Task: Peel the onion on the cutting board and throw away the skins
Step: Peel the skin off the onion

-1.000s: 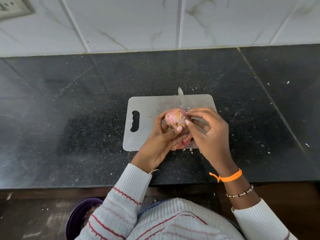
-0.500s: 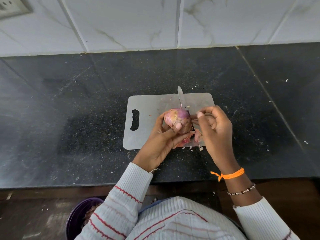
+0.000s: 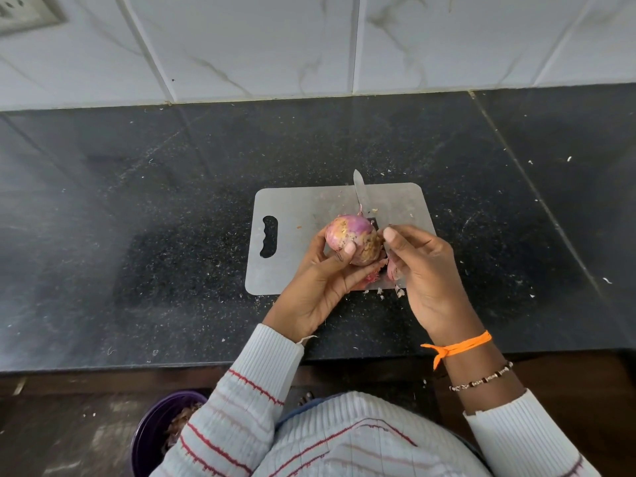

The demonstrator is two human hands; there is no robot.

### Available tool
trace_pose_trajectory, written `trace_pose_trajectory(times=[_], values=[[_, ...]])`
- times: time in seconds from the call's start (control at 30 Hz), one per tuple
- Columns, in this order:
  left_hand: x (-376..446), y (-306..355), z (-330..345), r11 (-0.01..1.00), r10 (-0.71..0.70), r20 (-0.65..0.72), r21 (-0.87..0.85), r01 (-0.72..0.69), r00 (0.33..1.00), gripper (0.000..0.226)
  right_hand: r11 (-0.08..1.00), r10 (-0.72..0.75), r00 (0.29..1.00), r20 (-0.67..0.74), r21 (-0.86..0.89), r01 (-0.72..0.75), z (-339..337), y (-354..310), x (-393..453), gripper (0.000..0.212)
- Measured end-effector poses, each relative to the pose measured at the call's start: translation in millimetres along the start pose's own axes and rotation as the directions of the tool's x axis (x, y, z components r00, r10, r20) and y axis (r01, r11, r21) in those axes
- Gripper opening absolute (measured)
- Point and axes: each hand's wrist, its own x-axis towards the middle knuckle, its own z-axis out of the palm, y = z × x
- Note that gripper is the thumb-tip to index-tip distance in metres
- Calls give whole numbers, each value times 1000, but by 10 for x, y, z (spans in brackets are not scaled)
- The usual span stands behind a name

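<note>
From the head camera I look down on a dark speckled countertop (image 3: 155, 235) with white marbled wall tiles (image 3: 261, 46) behind it. A grey cutting board (image 3: 296, 208) lies flat on the counter, its handle slot to the left.

I see the left hand (image 3: 320, 280) cupped under the onion (image 3: 352, 239), fingers curled round it from below and behind and the thumb pressed on its near face, so the onion is held just above the near right part of the board. The onion shows pink and purple skin with brownish patches on its right side.

The right hand (image 3: 423, 266) sits right beside the onion, its thumb and forefinger brought together at the onion's right edge. They seem to pinch a thin bit of skin there, though the piece itself is too small for me to make out clearly.

A knife (image 3: 359, 189) lies on the board behind the onion, its tip reaching past the far edge. Loose pink skins (image 3: 373, 277) lie on the board's near edge beneath the hands.

Low in the view, a purple bin (image 3: 151, 432) stands on the floor with brown peelings inside, partly hidden by the striped sleeve (image 3: 241, 401).
</note>
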Motion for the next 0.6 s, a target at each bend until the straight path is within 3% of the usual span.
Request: trace_pose_trajectory(times=[0.07, 0.3, 0.43, 0.6], values=[[-2, -5, -10, 1000, -3, 2, 11, 3, 1000, 101, 991, 93, 994, 65, 88, -98, -10, -3, 0, 11], [-4, -4, -28, 998, -2, 10, 57, 1, 1000, 101, 970, 148, 973, 178, 167, -178, -51, 60, 33, 39], [-5, -3, -28, 998, -3, 5, 62, 3, 1000, 102, 968, 166, 977, 131, 169, -187, -55, 58, 30, 17], [-12, -9, -35, 998, -9, 6, 62, 9, 1000, 102, 980, 146, 981, 128, 119, -161, -45, 51, 39, 13]])
